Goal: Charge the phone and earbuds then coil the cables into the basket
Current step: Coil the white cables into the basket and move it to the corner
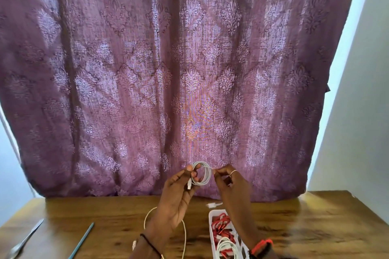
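My left hand (179, 195) pinches a small coil of white cable (205, 173) held up above the table, its connector end hanging by my palm. My right hand (229, 183) grips the coil's other side between thumb and fingers. A second white cable (184, 235) lies loose on the table under my left wrist. The white basket (211, 227) sits at the lower right, holding a red cable (221, 225) and a coiled white cable (227, 248). No phone or earbuds are visible.
A wooden table (315, 227) fills the bottom of the view, backed by a purple patterned curtain (168, 69). A metal utensil (25, 239) and a teal stick (82, 239) lie at the left. A small white plug (214, 204) rests behind the basket.
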The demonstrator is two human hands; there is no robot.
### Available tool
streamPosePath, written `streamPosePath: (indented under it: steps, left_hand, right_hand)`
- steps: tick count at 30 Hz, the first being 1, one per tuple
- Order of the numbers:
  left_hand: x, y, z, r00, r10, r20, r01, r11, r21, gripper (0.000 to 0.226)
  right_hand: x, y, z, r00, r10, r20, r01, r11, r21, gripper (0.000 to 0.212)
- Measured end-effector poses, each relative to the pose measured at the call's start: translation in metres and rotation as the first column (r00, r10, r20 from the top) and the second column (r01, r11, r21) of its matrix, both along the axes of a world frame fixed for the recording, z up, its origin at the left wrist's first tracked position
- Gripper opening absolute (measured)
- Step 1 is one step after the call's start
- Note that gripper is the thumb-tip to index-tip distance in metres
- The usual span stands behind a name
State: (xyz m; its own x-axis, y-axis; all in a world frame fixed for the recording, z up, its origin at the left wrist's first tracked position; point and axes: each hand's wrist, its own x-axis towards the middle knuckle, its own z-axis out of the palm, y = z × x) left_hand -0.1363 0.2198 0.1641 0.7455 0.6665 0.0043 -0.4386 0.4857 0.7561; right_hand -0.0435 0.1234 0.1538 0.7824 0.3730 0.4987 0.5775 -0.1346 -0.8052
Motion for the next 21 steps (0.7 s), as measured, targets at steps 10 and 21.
streamPosePath:
  steps: [10,21]
  left_hand:
    - [0.006,-0.013,-0.011,0.995,0.094,-0.02,-0.092,0.993,0.075,0.02]
    - [0.003,-0.007,-0.026,0.999,-0.031,-0.028,0.029,0.998,-0.051,0.023]
  right_hand:
    - [-0.026,0.017,-0.024,0.999,-0.035,0.01,0.036,0.993,-0.109,0.03]
    - [-0.014,0.02,-0.031,0.947,-0.038,-0.319,0.009,0.996,-0.092,0.027]
